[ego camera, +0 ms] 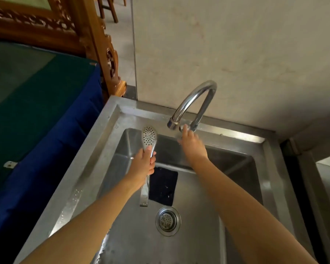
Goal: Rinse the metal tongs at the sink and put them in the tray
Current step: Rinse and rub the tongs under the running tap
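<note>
My left hand (143, 164) grips the metal tongs (149, 138) around their middle, over the left part of the steel sink (103, 149). The perforated spoon-shaped head points up and away from me; the handle end hangs down below my wrist. My right hand (191, 143) reaches to the base of the curved chrome faucet (194, 100), fingers on the tap knob (185, 128). No water shows at the spout. No tray is in view.
A dark sponge or cloth (163, 185) lies on the sink floor, with the round drain strainer (168, 220) nearer me. A blue and green covered table (36, 111) stands at the left. A plain wall rises behind the faucet.
</note>
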The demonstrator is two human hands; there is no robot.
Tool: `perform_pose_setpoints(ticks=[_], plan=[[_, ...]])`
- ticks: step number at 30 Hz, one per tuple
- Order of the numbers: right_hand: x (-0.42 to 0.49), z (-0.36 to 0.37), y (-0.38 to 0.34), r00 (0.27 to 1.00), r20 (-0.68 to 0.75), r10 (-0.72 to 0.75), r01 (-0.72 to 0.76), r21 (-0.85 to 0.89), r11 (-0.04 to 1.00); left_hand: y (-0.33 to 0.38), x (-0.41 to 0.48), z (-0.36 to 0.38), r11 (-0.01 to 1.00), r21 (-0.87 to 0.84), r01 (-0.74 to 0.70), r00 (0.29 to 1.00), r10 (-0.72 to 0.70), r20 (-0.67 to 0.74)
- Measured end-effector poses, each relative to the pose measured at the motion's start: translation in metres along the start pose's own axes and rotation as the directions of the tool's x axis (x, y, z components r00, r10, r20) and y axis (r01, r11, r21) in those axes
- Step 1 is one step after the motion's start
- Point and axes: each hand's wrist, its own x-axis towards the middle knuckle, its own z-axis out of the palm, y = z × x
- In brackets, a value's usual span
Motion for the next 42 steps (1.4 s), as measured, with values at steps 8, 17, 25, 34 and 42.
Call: perform_pose_setpoints(ticks=[8, 17, 25, 34, 42], plan=[[0.018, 0.037, 0.009, 0.986, -0.140, -0.089, 0.074, -0.107, 0.991, -0.053, 0.023, -0.003, 0.998, 0.060, -0.026, 1.000, 0.025, 0.017], [0.024, 0.029, 0.016, 0.990, -0.045, -0.130, 0.123, -0.125, 0.984, -0.064, 0.017, 0.003, 0.995, 0.091, -0.036, 0.998, 0.031, 0.060], [0.025, 0.017, 0.018, 0.988, 0.010, -0.156, 0.156, -0.103, 0.982, -0.046, 0.012, 0.013, 0.995, 0.082, -0.050, 0.991, 0.039, 0.129], [0.028, 0.008, 0.018, 0.986, 0.036, -0.165, 0.168, -0.119, 0.979, -0.044, 0.006, 0.021, 0.994, 0.102, -0.045, 0.988, 0.029, 0.152], [0.030, 0.006, 0.017, 0.984, 0.042, -0.171, 0.175, -0.111, 0.978, -0.040, -0.003, 0.024, 0.993, 0.108, -0.039, 0.986, 0.020, 0.165]])
